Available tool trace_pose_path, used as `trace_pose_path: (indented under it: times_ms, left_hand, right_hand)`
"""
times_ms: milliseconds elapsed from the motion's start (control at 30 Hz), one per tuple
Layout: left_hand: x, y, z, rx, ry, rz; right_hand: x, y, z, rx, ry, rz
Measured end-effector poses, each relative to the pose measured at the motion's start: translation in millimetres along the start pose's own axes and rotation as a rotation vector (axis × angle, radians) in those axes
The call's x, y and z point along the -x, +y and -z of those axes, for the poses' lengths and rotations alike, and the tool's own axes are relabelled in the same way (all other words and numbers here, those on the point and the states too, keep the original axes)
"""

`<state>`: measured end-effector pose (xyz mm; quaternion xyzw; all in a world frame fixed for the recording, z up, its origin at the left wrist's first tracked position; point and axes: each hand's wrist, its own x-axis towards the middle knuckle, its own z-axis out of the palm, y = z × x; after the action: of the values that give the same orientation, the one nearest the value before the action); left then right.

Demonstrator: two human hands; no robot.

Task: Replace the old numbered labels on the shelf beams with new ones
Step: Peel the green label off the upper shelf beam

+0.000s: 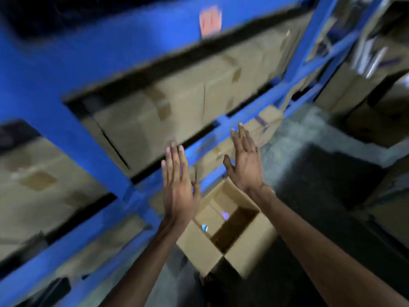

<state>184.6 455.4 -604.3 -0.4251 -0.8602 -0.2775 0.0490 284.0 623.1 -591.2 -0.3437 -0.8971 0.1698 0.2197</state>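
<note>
The view is blurred by motion. A blue shelf beam (124, 47) runs across the top, and an orange-pink label (210, 21) sticks to it near the upper middle. My left hand (178, 185) is raised flat with straight fingers and holds nothing. To its right, my right hand (245, 160) is also flat and empty, palm turned toward the left hand. Both hover apart from each other in front of the lower blue beam (234, 122), above an open cardboard box (250, 247) on the floor.
Closed cardboard cartons (155, 120) fill the shelves behind the beams. A blue upright (309, 45) stands at the right, with more cartons (358, 85) beyond it. The open box holds small bluish scraps (204, 227). Grey concrete floor (309, 134) lies to the right.
</note>
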Motion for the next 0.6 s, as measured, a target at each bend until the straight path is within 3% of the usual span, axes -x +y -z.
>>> trace_pose_path:
  times_ms: [267,433,600]
  left_hand:
    - [-107,142,303,-0.039,0.381,-0.352]
    - [-141,195,436,-0.084,0.595,-0.435]
    - [-173,224,516,-0.149,0.743,-0.467]
  right_hand:
    - [-85,-208,311,-0.001,0.476,0.258]
    - [-106,-289,435,-0.011,0.680,0.338]
    - [-128,-338,503,-0.048,0.756,0.368]
